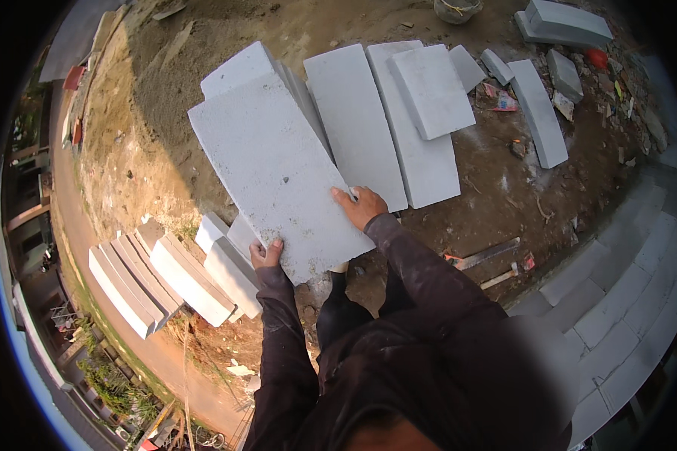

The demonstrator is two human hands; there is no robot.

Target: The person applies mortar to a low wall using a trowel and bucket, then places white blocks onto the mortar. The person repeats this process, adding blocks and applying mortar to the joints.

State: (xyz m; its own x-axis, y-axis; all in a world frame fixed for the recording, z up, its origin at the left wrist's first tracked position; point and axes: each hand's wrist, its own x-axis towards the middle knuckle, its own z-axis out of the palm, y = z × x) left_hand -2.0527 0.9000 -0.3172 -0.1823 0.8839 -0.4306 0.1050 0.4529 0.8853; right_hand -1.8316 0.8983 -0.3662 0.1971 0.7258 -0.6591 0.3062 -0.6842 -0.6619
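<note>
A large pale grey block [271, 180] with small specks lies between my two hands, tilted, its far end over another block [241, 71] on the stack. My left hand [267, 254] grips its near left edge, thumb on the top face. My right hand [359, 203] holds its right edge near the near corner. Beside it are more grey blocks [353, 128] lying side by side, with a shorter one [431, 90] on top. Whether the held block rests on those beneath, I cannot tell.
Stacked blocks [173, 278] stand at my left, sand [173, 52] beyond. Loose blocks [538, 113], a bucket [456, 7] and a red object [596, 59] lie ahead and right. A saw [485, 254] lies on the dirt near a block wall [617, 301].
</note>
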